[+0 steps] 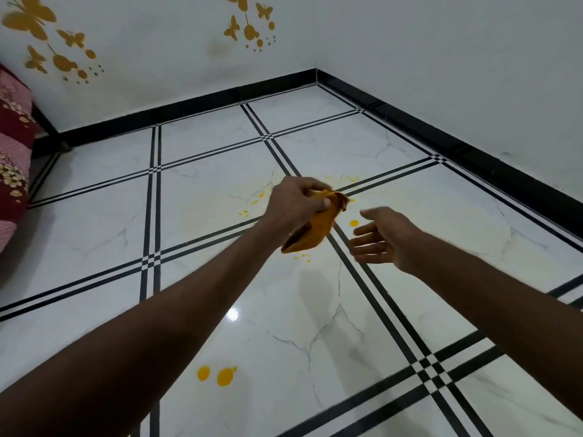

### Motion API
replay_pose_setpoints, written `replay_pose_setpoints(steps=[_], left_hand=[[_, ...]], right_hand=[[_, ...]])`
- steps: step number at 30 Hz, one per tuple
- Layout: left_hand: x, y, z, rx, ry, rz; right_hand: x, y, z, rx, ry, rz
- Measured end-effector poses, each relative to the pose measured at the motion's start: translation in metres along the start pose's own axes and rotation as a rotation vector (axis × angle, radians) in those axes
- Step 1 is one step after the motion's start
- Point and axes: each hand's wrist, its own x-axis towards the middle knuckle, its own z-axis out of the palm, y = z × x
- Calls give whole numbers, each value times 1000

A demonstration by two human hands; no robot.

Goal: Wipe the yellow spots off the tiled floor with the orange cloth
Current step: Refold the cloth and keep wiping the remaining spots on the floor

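My left hand is closed around the bunched orange cloth, which hangs from it above the floor. To its right, my right hand is held out empty, palm turned inward and fingers spread. Below them lies the white marble-look tiled floor with black double grout lines. Two large yellow spots sit near me. A single round spot shows between my hands. Small yellow specks lie under the cloth, and more specks are scattered beyond it. A faint yellowish smear tints the tile to the left.
White walls with gold butterfly stickers meet at a corner behind a black skirting. A bed with a pink and maroon floral cover stands at the left edge.
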Motion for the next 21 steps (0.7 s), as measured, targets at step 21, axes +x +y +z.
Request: replay_pose_setpoints(steps=[21], left_hand=[[-22, 42, 22, 168, -184, 176]], right_hand=[[-25, -26, -26, 306, -251, -124]])
